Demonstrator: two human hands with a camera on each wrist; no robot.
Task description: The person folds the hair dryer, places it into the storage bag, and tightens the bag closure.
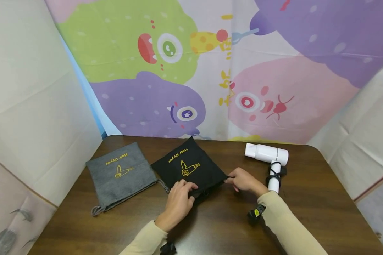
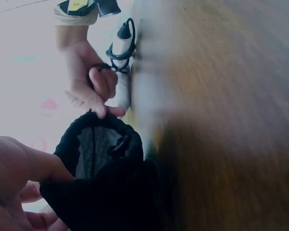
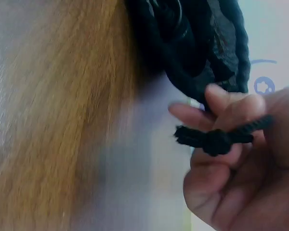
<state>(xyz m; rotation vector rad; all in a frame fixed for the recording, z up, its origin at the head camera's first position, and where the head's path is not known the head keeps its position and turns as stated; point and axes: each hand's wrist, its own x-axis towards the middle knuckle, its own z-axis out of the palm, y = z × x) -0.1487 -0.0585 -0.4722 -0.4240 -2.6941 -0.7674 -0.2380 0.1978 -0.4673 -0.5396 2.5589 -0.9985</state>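
The left sleeve (image 1: 148, 237) lies foremost. The left hand (image 1: 178, 201) and right hand (image 1: 242, 180) pinch the black pouch (image 1: 191, 164), near the far edge of the table (image 1: 325, 219); tugging the drawstring (image 3: 216, 142) could cinch it.

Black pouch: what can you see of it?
The black pouch looks like soft cloth, with yellow "Hair Dryer" lettering and a dryer drawing. It lies on the table between the gray pouch and white hair dryer. Its mouth gapes toward the person, showing grayish lining and something dark inside. The left hand pinches the rim; the right hand pinches a corner, a knotted cord across its fingers.
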